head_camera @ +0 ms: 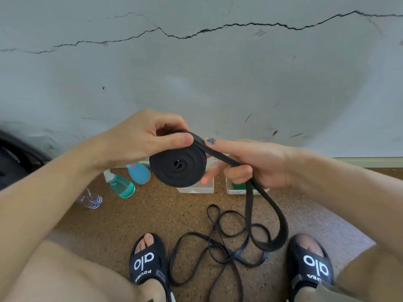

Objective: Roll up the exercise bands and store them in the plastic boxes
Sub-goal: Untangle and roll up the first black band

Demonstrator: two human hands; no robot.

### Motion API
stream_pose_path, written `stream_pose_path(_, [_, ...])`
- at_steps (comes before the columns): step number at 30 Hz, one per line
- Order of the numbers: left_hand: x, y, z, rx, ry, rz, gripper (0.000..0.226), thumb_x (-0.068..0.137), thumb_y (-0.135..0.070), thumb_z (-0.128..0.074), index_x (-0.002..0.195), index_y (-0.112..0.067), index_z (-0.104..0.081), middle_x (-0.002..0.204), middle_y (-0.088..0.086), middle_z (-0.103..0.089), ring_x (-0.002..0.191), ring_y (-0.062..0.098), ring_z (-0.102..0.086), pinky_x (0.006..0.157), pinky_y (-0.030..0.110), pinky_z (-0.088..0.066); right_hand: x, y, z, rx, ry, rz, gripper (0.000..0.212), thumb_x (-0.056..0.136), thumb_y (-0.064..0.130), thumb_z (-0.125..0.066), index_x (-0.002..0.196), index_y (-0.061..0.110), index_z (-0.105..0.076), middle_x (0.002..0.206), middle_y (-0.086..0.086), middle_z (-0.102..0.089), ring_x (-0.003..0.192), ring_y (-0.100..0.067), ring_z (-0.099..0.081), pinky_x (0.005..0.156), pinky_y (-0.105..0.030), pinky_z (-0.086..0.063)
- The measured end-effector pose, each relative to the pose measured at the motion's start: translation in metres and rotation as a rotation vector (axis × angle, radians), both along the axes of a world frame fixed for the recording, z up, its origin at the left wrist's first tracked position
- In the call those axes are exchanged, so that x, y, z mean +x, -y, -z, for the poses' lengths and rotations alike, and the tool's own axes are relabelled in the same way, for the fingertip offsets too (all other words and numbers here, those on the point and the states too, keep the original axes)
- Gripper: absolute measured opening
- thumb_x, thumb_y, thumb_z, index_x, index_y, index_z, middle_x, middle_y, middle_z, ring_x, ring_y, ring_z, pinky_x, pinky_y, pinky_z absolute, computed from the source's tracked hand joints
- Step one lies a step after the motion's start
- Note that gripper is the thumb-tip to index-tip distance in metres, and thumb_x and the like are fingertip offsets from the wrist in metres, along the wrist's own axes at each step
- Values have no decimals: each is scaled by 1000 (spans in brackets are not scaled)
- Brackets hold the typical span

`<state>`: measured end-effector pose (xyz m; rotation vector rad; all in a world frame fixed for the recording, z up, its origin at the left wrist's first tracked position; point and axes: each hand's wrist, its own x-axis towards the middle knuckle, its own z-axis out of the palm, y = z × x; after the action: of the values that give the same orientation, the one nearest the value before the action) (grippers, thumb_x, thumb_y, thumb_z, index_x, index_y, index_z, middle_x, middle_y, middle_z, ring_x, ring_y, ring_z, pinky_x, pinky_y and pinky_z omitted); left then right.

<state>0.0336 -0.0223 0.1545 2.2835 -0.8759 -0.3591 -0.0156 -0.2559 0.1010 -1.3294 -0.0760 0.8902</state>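
Note:
My left hand [150, 139] grips a tight coil of a wide black exercise band [178, 166], thumb pressed on the coil's top edge. The band's loose tail runs right through my right hand [246, 162], whose fingers curl round it, then hangs down in a loop [281, 232] toward the floor. Thinner black bands [218, 243] lie tangled on the brown floor between my feet. Two clear plastic boxes stand against the wall, partly hidden behind my hands: one [196, 188] below the coil, another [237, 189] with something green inside.
A teal spray bottle [121, 185], a blue and pink bottle [139, 173] and a clear bottle [90, 199] lie on the floor at left. A dark object [13, 162] sits at the far left. My feet wear black slides [148, 262]. The cracked wall is close ahead.

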Motion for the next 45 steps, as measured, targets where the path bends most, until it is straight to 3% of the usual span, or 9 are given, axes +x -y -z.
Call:
stream_pose_path(5, [-5,9,3,-105,-37,-60,24,91,-42,-56,95,-24,-71,82,-14,-73,77,2,-69,64,10,-49,-6,-6,4,206,-90,-74,47,98,60,-42,119,24,-64,129,-29,-66,40,-3,-26,44,-12,-27])
stream_pose_path(10, [-3,7,0,-96,-45,-74,20,93,-45,-60,94,-27,-70,84,-14,-72,79,2,-68,67,11,-49,-6,-12,5,223,-66,19,41,100,57,-45,114,24,-64,130,-29,-65,41,-3,-30,44,-14,-32])
stream_pose_path(17, [-8,17,7,196,72,113,24,89,-51,-61,86,-28,-67,78,-10,-67,77,11,-63,61,18,-44,-10,-21,11,-21,-5,35,64,83,69,-54,115,15,-63,78,1,-62,53,-9,-36,55,-22,-30])
stream_pose_path(22, [-4,11,4,31,15,47,22,92,-43,-60,94,-24,-70,85,-8,-71,80,8,-67,64,12,-46,-8,-14,4,-66,36,-76,73,86,78,-34,130,23,-55,114,-12,-75,52,-9,-26,52,-19,-30])
stream_pose_path(27, [-1,6,3,-71,-37,-14,27,93,-45,-58,97,-20,-68,85,-5,-70,79,8,-67,64,16,-50,-12,-14,4,81,18,-80,73,91,75,-31,141,26,-49,125,-18,-72,48,-8,-20,53,-20,-25])
stream_pose_path(31, [-6,9,2,101,19,68,20,89,-48,-64,95,-29,-68,85,-12,-69,80,4,-65,64,13,-46,-13,-19,12,-6,53,-49,79,86,75,-41,139,18,-54,117,-20,-74,51,-12,-28,50,-19,-30])
stream_pose_path(34, [-9,17,8,251,136,163,33,87,-60,-59,87,-27,-65,75,-10,-66,74,8,-63,60,15,-43,-11,-22,20,-25,42,-52,74,89,75,-51,133,16,-59,116,-27,-72,61,-32,-35,45,-18,-32])
stream_pose_path(39, [-5,11,0,77,48,85,18,91,-47,-59,88,-31,-67,79,-15,-69,76,5,-66,62,11,-45,-8,-13,13,38,-24,-36,70,94,70,-45,129,12,-63,106,-23,-74,46,-9,-39,48,-16,-39])
stream_pose_path(45, [-6,7,5,-110,30,-50,15,94,-44,-56,90,-33,-66,82,-18,-70,78,0,-66,64,9,-46,-9,-11,13,172,-116,-3,72,95,66,-49,132,6,-62,117,-20,-71,47,-4,-38,48,-14,-39])
